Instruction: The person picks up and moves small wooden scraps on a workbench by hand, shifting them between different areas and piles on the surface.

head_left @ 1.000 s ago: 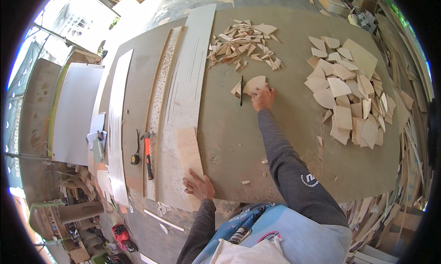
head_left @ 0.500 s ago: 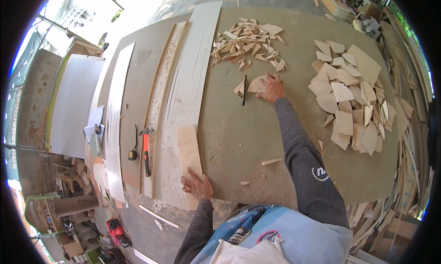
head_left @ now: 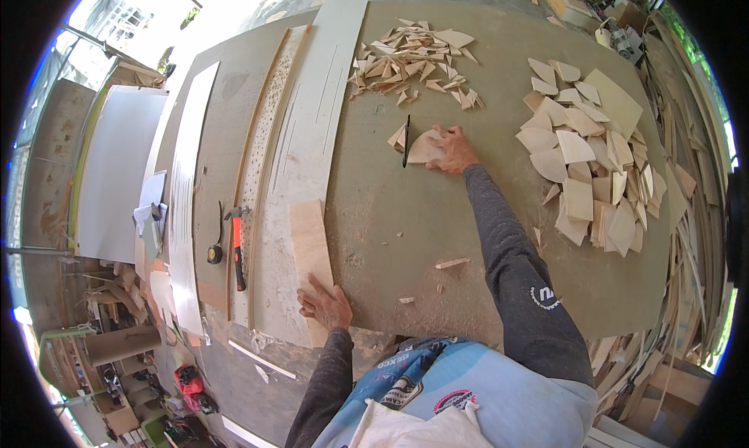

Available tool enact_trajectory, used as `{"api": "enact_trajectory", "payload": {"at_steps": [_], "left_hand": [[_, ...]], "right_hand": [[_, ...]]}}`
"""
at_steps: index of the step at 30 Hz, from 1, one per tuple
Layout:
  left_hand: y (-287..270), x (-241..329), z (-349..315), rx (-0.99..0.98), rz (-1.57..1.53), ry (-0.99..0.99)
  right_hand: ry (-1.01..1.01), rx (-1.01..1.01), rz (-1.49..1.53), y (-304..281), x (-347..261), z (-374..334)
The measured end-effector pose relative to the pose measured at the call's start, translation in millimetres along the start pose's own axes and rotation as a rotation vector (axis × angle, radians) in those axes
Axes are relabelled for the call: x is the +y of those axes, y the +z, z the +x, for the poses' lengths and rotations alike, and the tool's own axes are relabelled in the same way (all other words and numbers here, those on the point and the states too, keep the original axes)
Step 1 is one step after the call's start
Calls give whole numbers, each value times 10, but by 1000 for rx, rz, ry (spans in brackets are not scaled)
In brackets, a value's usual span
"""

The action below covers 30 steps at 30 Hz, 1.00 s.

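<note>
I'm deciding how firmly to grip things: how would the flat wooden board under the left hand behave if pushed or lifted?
The board looks straight and unbent, so it is probably fairly stiff. It appears thin, so it is likely light. Lying flat beneath the left hand on a long pale panel, it would probably slide rather than roll.

The person's right arm (head_left: 507,249) stretches well forward, almost straight, with the right hand (head_left: 451,151) palm down, its fingers bent and pointing left. The left forearm (head_left: 328,374) slants forward, nearer the torso (head_left: 507,374); the left hand (head_left: 325,306) lies palm down, fingers extended and slightly parted.
</note>
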<state>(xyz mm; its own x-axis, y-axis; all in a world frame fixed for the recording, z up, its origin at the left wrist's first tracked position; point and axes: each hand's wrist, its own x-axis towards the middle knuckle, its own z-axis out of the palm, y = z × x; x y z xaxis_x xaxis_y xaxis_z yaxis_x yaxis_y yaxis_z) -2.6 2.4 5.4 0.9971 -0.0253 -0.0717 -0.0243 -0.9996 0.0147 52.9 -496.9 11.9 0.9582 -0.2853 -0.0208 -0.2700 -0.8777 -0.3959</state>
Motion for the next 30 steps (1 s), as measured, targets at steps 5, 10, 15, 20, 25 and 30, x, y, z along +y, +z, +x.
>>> {"api": "enact_trajectory", "payload": {"at_steps": [5,10,15,20,25,30], "left_hand": [[5,-10,1,-8,-7,-12],[8,-17,-3,-8,-25,-5],[11,-19,-10,-6,-33,1],[21,-12,3,-21,-16,-15],[28,-10,9,-3,-6,-8],[6,-4,2,-12,-5,-7]], "right_hand": [[2,11,24,27,-76,17],[-3,10,-6,45,-91,36],[-8,9,-43,49,-97,33],[42,-31,-11,22,-136,41],[48,-29,-32,43,-122,67],[49,-26,-44,56,-123,68]]}}
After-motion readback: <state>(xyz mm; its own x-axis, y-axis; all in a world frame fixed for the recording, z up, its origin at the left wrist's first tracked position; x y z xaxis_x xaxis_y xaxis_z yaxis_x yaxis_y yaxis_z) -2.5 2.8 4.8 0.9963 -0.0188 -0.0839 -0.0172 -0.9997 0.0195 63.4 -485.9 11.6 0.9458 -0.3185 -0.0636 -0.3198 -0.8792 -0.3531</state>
